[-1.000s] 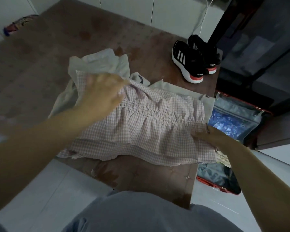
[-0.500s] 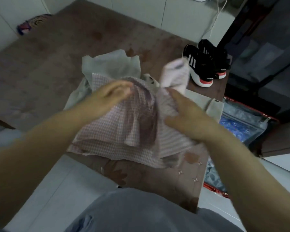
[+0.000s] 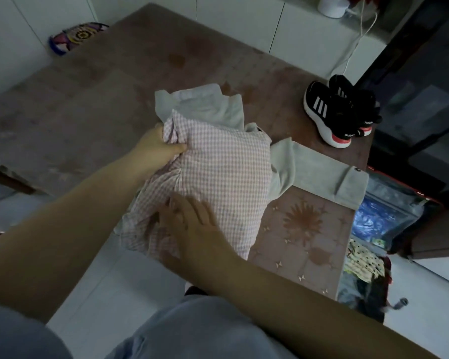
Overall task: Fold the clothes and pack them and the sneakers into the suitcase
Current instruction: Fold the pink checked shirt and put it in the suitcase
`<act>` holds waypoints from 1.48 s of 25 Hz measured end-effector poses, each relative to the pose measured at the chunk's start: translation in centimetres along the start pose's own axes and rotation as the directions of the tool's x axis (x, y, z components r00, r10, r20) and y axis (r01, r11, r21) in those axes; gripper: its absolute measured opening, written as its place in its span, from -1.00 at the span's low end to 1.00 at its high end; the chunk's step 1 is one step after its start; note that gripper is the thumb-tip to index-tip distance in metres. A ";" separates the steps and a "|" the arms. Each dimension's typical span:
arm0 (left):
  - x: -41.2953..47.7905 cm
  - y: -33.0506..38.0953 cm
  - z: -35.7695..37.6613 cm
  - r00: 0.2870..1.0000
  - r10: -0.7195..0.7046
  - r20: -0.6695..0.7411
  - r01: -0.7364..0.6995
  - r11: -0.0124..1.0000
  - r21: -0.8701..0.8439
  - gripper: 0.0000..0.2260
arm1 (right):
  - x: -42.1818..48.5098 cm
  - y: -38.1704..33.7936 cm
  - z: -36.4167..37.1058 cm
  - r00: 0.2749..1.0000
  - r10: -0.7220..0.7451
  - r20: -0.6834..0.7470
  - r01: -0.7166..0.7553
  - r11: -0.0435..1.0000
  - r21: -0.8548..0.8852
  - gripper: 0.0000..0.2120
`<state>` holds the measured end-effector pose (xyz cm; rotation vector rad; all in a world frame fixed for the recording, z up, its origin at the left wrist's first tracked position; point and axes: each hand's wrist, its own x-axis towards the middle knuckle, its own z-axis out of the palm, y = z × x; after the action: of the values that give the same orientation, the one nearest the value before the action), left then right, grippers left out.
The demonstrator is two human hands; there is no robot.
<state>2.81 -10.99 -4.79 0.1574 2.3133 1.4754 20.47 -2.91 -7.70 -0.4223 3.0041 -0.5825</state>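
Gingham garment (image 3: 226,172), spread wide a second ago, now sits doubled into a compact bundle on the bench (image 3: 88,86). Left hand (image 3: 161,146) grips its far corner; right hand (image 3: 192,224) presses flat, fingers straight. Nearly ready for the open suitcase (image 3: 389,196), I'd say.

The left arm is extending in bare from the lower left, and the left hand (image 3: 157,147) is gripping the left side of the checked garment (image 3: 226,161), its thumb pressing over the bunched cloth and its fingers hidden beneath. The right forearm is coming in bare from the lower right corner. The right hand (image 3: 192,224) is lying palm down with straight, slightly spread fingers (image 3: 182,206) on the garment's near part, close to the near edge of the table (image 3: 114,99).
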 end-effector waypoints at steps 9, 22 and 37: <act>0.9 -1.4 1.5 0.991 -0.124 0.039 0.129 0.981 -0.145 -0.63 | -1.1 9.4 -2.8 0.771 0.558 -0.307 -0.321 0.757 0.569 -0.54; -2.7 2.9 4.8 0.951 0.288 0.110 -0.305 0.930 0.204 -0.42 | -6.0 14.1 -6.4 0.683 0.687 0.249 -0.403 0.070 0.912 -0.62; -7.8 -0.4 22.6 0.578 0.570 0.584 -0.792 0.220 0.569 -0.50 | -19.5 17.9 -0.9 0.692 0.716 -0.090 -0.702 0.697 0.150 -0.13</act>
<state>18.65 5.64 -11.45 1.7642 2.5785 0.3803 34.60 18.75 -13.55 0.8129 2.8817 -0.6857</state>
